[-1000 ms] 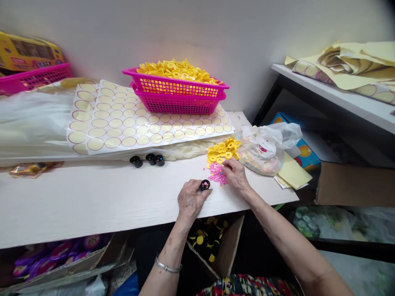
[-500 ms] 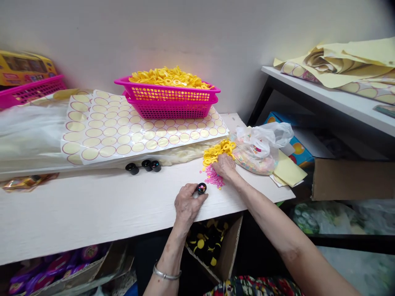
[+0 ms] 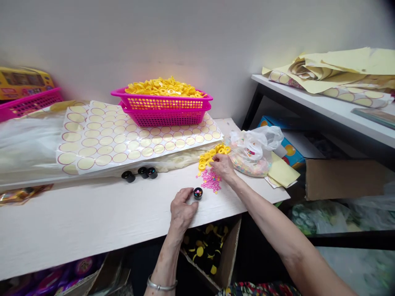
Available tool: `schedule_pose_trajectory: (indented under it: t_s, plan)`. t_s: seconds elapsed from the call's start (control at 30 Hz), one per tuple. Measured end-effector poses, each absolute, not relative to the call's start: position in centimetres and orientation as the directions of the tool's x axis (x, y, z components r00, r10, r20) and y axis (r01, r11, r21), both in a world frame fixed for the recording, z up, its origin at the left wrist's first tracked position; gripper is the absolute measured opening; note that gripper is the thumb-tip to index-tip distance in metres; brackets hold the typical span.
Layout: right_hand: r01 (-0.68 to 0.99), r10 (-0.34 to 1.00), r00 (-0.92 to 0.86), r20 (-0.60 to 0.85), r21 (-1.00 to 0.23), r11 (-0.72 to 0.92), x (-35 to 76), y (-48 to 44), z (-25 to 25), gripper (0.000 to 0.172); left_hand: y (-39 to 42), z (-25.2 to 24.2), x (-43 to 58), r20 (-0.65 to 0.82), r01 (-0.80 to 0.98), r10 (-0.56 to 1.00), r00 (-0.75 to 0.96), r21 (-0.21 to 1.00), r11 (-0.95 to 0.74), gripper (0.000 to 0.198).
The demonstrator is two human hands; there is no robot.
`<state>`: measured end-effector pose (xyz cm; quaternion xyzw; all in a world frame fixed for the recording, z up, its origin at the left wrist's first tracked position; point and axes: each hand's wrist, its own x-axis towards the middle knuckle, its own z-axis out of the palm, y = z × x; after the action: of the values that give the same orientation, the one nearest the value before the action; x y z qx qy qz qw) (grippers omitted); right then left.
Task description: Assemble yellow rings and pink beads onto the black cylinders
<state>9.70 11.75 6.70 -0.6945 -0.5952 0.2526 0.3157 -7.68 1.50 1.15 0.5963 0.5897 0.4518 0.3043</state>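
Note:
My left hand (image 3: 182, 209) rests on the white table, thumb and fingers curved around the near left side of a small black cup (image 3: 198, 193). Tiny coloured beads, one of them pink, show inside the cup. My right hand (image 3: 224, 167) pinches at a yellow ring (image 3: 211, 163) on the edge of the pile; the fingertips partly hide it. More yellow rings (image 3: 202, 166) lie behind and left of that hand. Loose pink beads (image 3: 210, 181) are spread between my two hands. Farther left stand three more black cups (image 3: 128, 176).
Pink baskets (image 3: 166, 119) heaped with yellow rings stand on sticker sheets (image 3: 105, 151). A clear bag of pastel beads (image 3: 253, 162) lies right of my right hand. Below the table edge is a carton (image 3: 231, 250) of black and yellow pieces. A shelf (image 3: 324, 100) juts in at right.
My right hand's fingers have come up out of the pile edge to a pinch at a yellow ring. My left hand's hold around the black cup looks looser. The whole view has shifted slightly.

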Motion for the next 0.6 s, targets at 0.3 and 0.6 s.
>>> schedule_pose_trajectory:
  t_s: [0.3, 0.6]
  plan:
    - [0.010, 0.969, -0.201, -0.142, -0.990, -0.143, 7.5, 4.9, 5.7, 0.014, 0.7, 2.3, -7.7, -0.181, -0.240, 0.918, -0.353, 0.966, 0.098, 0.030]
    - [-0.044, 0.969, -0.171, -0.180, -0.981, -0.190, 6.3, 5.1, 4.8, 0.014, 1.6, 2.6, -6.7, -0.187, -0.237, 0.931, -0.314, 0.965, 0.113, 0.034]
